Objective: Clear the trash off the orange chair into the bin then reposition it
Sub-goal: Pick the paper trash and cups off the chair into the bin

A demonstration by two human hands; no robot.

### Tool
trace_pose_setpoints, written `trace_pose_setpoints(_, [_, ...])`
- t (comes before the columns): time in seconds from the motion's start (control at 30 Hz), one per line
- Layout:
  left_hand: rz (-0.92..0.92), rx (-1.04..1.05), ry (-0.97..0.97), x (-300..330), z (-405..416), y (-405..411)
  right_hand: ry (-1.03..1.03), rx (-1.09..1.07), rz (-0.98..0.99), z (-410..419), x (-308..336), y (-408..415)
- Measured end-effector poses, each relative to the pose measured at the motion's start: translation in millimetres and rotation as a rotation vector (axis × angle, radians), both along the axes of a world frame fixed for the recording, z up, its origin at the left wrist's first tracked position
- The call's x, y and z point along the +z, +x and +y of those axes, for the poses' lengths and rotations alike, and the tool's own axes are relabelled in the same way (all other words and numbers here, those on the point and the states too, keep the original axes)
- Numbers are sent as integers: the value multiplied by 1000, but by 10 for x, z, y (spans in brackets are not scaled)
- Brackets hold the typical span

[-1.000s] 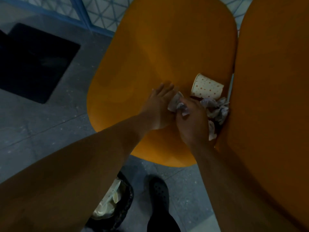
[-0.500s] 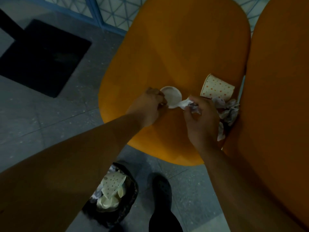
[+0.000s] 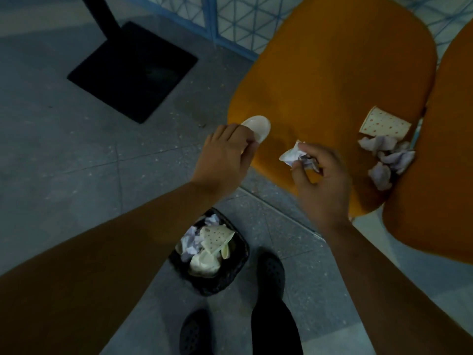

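A grey speckled tile floor (image 3: pixel 76 175) fills most of the view, with a blue-framed lattice panel (image 3: pixel 230 19) along the far edge. Two orange seats show: the orange chair (image 3: pixel 332 73) in the middle and a second orange seat (image 3: pixel 440 175) touching it on the right, cut by the frame. One black square pedestal base (image 3: pixel 133 70) with its post stands on the floor to the left. One black bin (image 3: pixel 238 267) sits on the floor below the chair's front edge, holding crumpled paper and a dotted cup. Two dark shoes (image 3: pixel 271 275) stand beside it.

On the chair, one dotted paper cup (image 3: pixel 385 124) lies on its side near the gap between the seats, with one heap of crumpled paper (image 3: pixel 389 157) just beneath it.

The left hand (image 3: pixel 225 155) has its fingers closed on a small white plastic lid (image 3: pixel 258 126) at the chair's left edge. The right hand (image 3: pixel 322 175) has its fingers pinched around one crumpled paper wad (image 3: pixel 291 155) above the seat's front.
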State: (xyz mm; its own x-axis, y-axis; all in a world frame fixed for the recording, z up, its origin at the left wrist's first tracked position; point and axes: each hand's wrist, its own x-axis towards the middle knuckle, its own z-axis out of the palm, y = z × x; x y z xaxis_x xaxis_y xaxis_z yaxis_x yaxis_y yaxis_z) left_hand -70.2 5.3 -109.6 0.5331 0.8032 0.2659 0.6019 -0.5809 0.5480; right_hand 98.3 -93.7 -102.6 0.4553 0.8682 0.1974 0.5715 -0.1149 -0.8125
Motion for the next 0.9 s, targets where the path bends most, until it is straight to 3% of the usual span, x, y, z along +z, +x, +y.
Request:
trace_pose_setpoints(0.2, [-66, 34, -122, -14, -687, -997, -85, 117, 11, -428, -108, -688])
trace_pose_setpoints(0.37, [65, 86, -417, -335, -1226, -1557, -147, 96, 52, -760, -435, -1185])
trace_pose_setpoints(0.6, [153, 115, -677, -970, -1810, -1627, -242, 203, 60, -1263, -921, -1446])
trace_pose_setpoints(0.9, [253, 152, -768, -1965, -2195, -1396, -171, 270, 17, -1434, -1370, -1230])
